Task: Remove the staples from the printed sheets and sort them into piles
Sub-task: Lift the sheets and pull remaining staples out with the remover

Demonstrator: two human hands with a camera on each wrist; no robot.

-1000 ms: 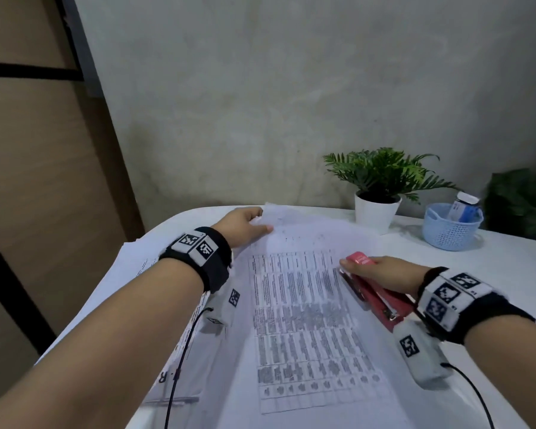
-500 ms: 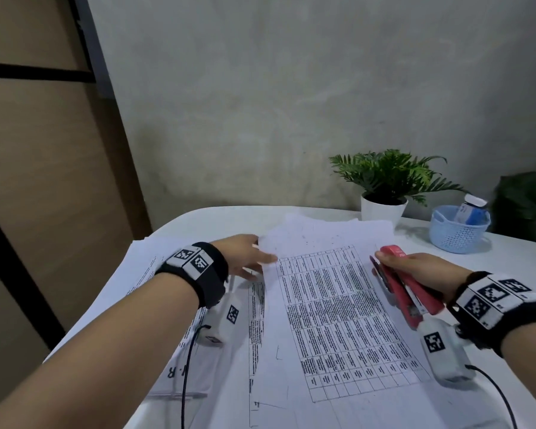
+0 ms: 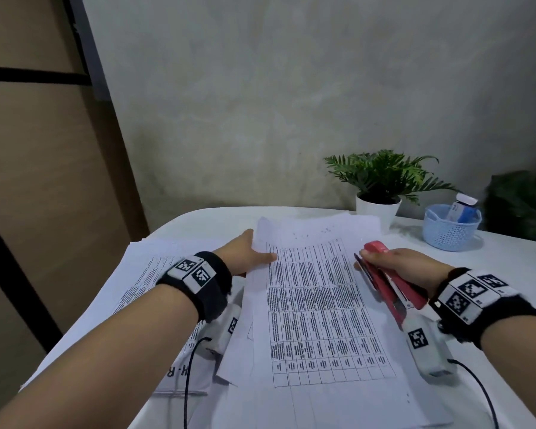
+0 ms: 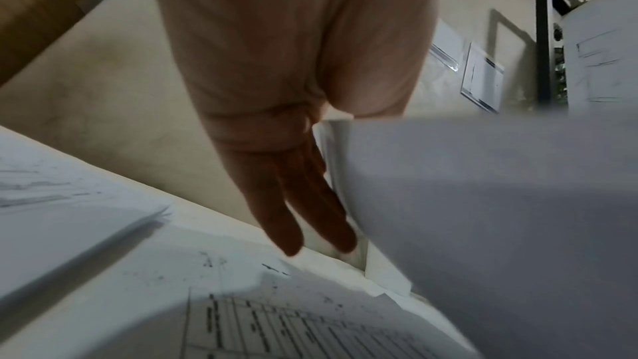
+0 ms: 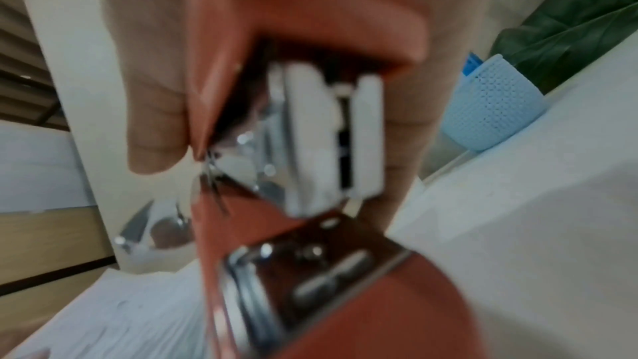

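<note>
A printed sheet with a table of text lies on top of other loose sheets in the middle of the white table. My left hand pinches its upper left edge, thumb on top and fingers beneath. In the left wrist view that sheet is raised beside my straight fingers, above more printed pages. My right hand grips a red stapler just right of the sheet, nose pointing away from me. Close up, the stapler shows its metal jaws slightly parted. No staple is visible.
A separate pile of printed pages lies at the left, under my left forearm. A potted plant and a blue basket holding a bottle stand at the back right. The table edge curves at the far left.
My left hand has come back from the sheet's far corner to its left edge and now pinches it. The top sheet has shifted right, and my right hand with the stapler has moved right.
</note>
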